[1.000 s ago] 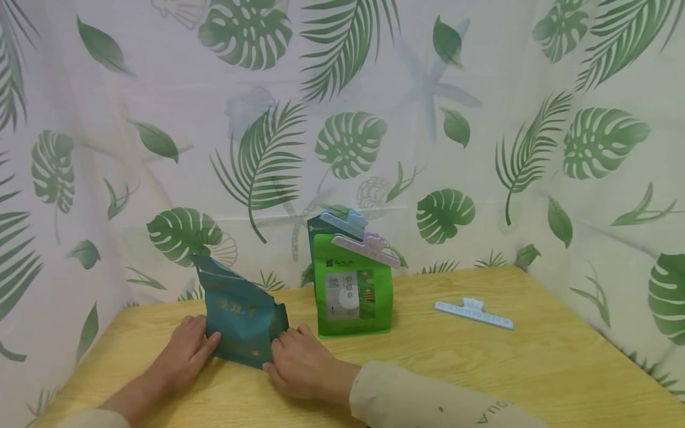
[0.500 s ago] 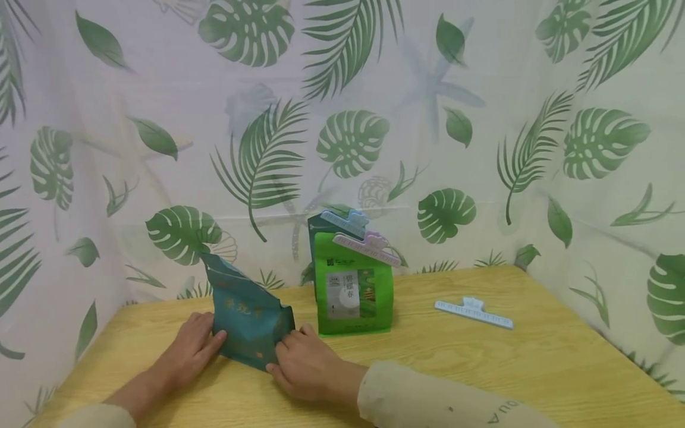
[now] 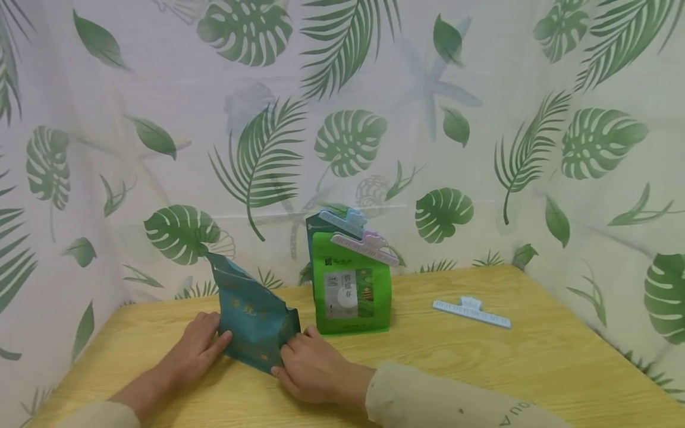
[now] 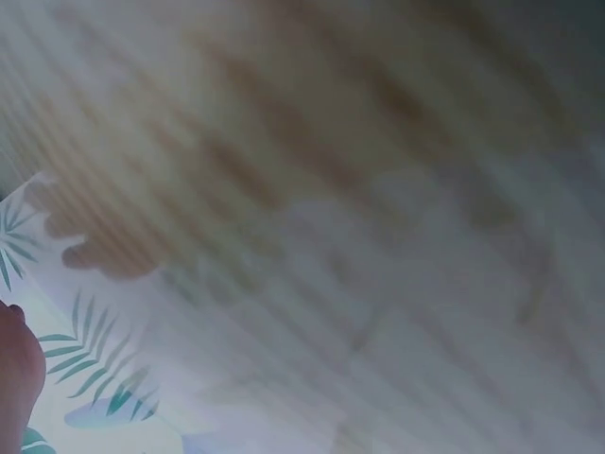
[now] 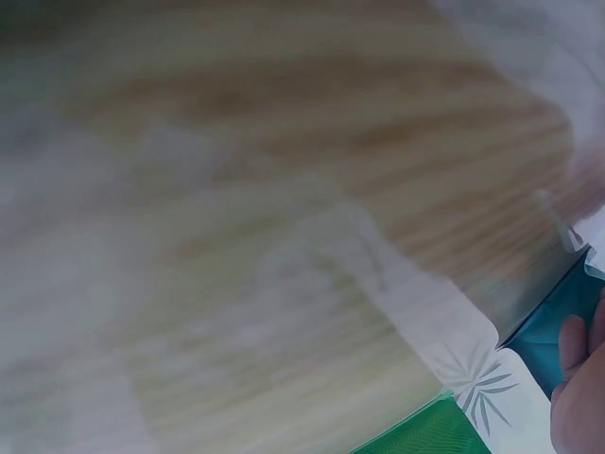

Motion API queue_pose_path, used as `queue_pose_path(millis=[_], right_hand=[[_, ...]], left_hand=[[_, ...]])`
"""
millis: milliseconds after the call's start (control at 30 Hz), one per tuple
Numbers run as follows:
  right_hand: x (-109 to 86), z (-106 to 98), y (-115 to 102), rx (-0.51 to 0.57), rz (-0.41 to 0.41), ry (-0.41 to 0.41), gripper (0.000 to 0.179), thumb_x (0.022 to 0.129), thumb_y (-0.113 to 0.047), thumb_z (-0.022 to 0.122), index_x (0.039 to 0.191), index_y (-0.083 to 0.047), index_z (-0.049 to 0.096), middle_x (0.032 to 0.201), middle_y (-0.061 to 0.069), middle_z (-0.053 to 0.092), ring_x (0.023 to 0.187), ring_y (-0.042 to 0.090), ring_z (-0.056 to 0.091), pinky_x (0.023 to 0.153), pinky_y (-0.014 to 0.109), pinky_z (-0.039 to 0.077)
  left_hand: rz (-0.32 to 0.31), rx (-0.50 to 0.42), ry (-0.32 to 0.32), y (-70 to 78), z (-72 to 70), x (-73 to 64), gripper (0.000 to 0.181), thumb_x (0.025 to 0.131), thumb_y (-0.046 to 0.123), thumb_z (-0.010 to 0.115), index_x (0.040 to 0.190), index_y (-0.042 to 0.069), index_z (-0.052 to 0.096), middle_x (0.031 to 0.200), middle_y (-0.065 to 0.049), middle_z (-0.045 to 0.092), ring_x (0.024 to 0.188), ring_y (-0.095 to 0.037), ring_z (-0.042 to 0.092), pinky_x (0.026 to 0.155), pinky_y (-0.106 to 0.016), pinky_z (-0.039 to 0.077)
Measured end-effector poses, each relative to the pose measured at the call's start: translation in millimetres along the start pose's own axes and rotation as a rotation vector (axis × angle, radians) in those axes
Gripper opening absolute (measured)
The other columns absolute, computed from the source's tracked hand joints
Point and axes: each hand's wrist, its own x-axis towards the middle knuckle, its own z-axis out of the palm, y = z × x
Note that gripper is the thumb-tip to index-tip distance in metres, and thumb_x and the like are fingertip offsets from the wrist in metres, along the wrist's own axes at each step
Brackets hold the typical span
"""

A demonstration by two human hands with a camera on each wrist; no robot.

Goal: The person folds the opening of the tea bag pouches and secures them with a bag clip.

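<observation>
A teal pouch (image 3: pixel 251 327) with gold lettering stands tilted on the table, its top edge slanting down to the right. My left hand (image 3: pixel 195 351) holds its lower left edge, thumb on the front and the other fingers partly behind it. At the lower right edge, the curled fingers of my right hand (image 3: pixel 313 365) pinch the side of the pouch. The right wrist view catches a bit of the teal pouch (image 5: pixel 544 345) beside part of my right hand (image 5: pixel 581 402). Only a sliver of skin (image 4: pixel 17 378) shows in the left wrist view.
Right of the pouch stands a bright green bag (image 3: pixel 353 321) topped by a purple sealing clip (image 3: pixel 365 246). Behind it is another teal bag (image 3: pixel 316 229) with a blue clip (image 3: pixel 342 223). A loose blue clip (image 3: pixel 471 312) lies on the wooden table (image 3: pixel 481 368) to the right.
Both hands and the teal pouch have shifted a little to the right across the table, closer to the green bag. The grip looks the same; the clips and other bags stay put.
</observation>
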Motion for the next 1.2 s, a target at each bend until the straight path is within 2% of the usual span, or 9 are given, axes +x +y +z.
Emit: queue_pose_path(millis=[333,700,967,1200], right_hand=[[-9.3,0,4,-0.010,-0.020,0.074,0.037,0.107,-0.038,0.039,0.088,-0.017,0.063,0.082,-0.005,0.061,0.079,0.010,0.058,0.080,0.031,0.038],[-17.1,3,14,0.013,-0.044,0.118,0.036,0.107,-0.035,0.040,0.083,-0.020,0.062,0.075,-0.007,0.057,0.072,0.008,0.056,0.075,0.028,0.038],[-21.4,3,15,-0.008,-0.047,0.127,0.034,0.106,-0.034,0.041,0.082,-0.019,0.061,0.075,-0.007,0.057,0.073,0.009,0.057,0.076,0.028,0.038],[-27.3,-2,16,-0.010,-0.063,0.157,0.033,0.106,-0.032,0.043,0.079,-0.019,0.059,0.076,-0.006,0.057,0.073,0.009,0.056,0.075,0.027,0.036]], left_hand=[[0.084,0.023,0.038,5.5,6.9,2.3,0.007,0.103,0.020,0.052,0.104,0.015,0.057,0.092,0.012,0.050,0.096,-0.014,0.044,0.084,-0.042,0.037],[0.100,0.028,0.018,10.0,11.3,6.1,0.025,0.104,0.020,0.047,0.122,0.006,0.059,0.107,0.005,0.061,0.101,-0.015,0.046,0.089,-0.046,0.039],[0.100,0.027,-0.001,14.2,14.4,7.6,0.029,0.105,0.021,0.047,0.126,0.007,0.059,0.112,0.004,0.062,0.100,-0.014,0.045,0.087,-0.044,0.039],[0.113,0.006,0.010,18.4,17.8,6.2,0.031,0.104,0.019,0.047,0.128,0.004,0.059,0.114,0.001,0.064,0.096,-0.012,0.042,0.085,-0.042,0.038]])
